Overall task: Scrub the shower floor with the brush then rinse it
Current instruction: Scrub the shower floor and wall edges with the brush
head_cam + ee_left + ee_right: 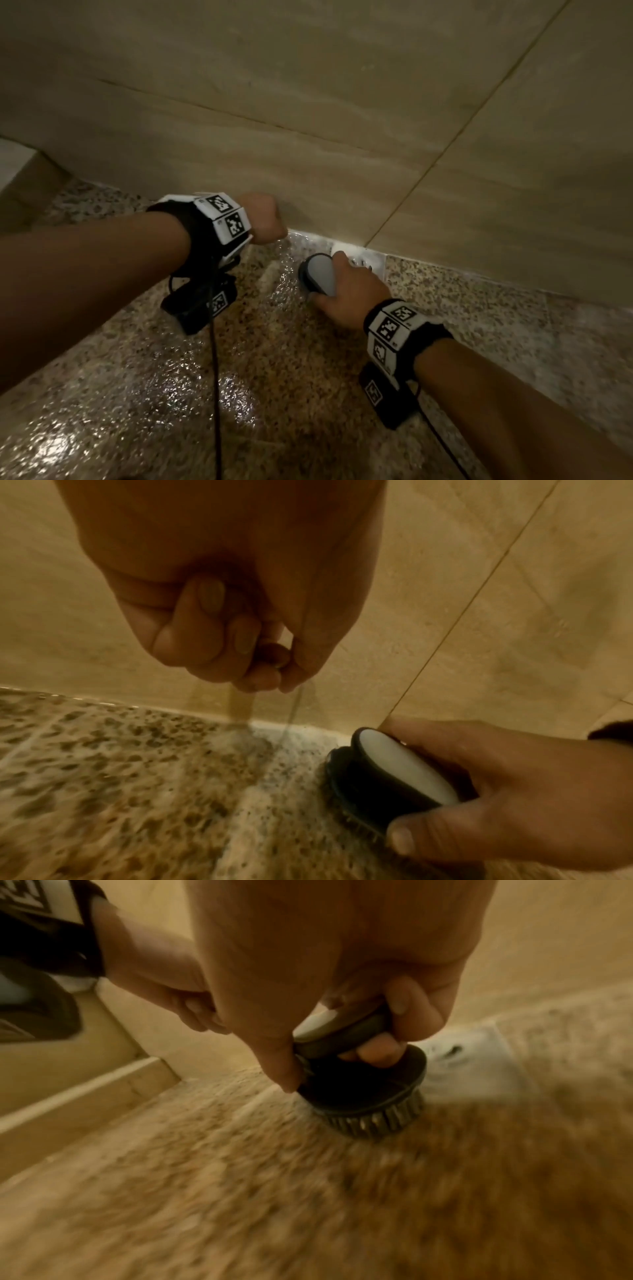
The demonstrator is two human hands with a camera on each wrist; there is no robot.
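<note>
Head view: right hand [346, 294] gripped the brush [317, 274] on the wet shower floor [239, 359] beside the drain [363, 262], slip risk; left-wrist view: left hand [222, 631] was fisted, apparently empty; right-wrist view: blur, bristles could snag the drain grate.

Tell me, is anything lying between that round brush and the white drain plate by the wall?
Nothing visible does. The brush, gripped by the right hand, sits bristles-down on the wet speckled floor right beside the drain plate; only bare wet floor separates them.
</note>
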